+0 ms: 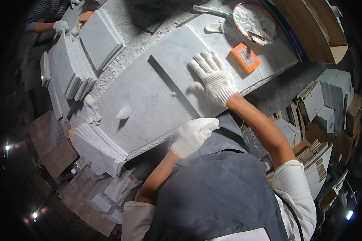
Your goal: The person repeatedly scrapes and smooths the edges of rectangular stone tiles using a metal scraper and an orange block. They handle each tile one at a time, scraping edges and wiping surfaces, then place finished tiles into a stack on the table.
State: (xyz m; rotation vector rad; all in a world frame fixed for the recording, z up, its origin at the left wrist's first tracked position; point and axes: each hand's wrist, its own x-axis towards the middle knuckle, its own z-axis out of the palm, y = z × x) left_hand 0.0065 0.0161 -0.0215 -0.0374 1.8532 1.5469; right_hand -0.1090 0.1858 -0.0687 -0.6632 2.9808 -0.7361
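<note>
My right hand (214, 78), in a white knitted glove, lies flat with fingers spread on a grey-white marble tile (171, 50). This tile rests on a larger marble slab (128, 92), its left edge casting a dark shadow. My left hand (194, 137), also gloved, is by the slab's front edge, close to the tile's near corner. Its fingers are curled together, and whatever is inside them is hidden. Right of my right hand sits an orange block (245, 58) with a pale label. A small white lump (124, 113) lies on the slab at the left.
A red-rimmed bowl (234, 18) of white paste stands at the back right, beside a cardboard box (321, 28). Stacked marble tiles (102, 146) line the left. At the far left is another person's gloved hand (61, 27). Cartons (336, 86) stand below on the right.
</note>
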